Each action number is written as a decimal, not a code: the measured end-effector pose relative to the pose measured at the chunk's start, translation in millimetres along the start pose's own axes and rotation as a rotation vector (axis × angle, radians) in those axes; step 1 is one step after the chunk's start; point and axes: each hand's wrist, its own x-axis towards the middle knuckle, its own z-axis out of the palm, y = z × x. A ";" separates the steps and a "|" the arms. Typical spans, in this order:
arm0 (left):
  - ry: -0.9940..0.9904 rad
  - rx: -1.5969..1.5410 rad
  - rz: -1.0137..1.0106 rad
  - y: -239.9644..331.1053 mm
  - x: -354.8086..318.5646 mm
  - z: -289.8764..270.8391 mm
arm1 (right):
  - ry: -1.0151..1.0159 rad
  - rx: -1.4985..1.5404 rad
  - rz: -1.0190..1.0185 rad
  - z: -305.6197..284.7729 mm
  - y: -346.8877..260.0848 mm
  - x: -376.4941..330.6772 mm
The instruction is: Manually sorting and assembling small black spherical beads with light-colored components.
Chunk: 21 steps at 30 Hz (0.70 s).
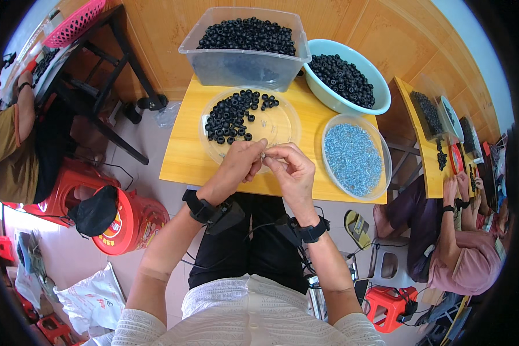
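My left hand [240, 163] and my right hand [293, 172] meet over the near edge of a clear round tray [288, 118]. Fingertips of both are pinched around something tiny and pale, too small to name. Inside that tray lies a loose heap of small black ring-shaped pieces [228, 118], with a few tiny bits on the bare part. To the right of my right hand, a second round tray [386, 164] holds many tiny light-blue and clear pieces [353, 158]. Each of my wrists wears a black strap with a device.
A clear plastic bin [242, 66] and a pale-blue basin [349, 108], both full of black pieces, stand at the back of the yellow table [179, 153]. A red bucket [130, 222] is at the left. People sit at tables on either side. A sandal [357, 229] lies on the floor.
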 end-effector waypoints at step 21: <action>0.118 0.208 0.066 -7.4 5.5 -1.8 | 0.081 0.183 0.223 4.5 -3.8 4.8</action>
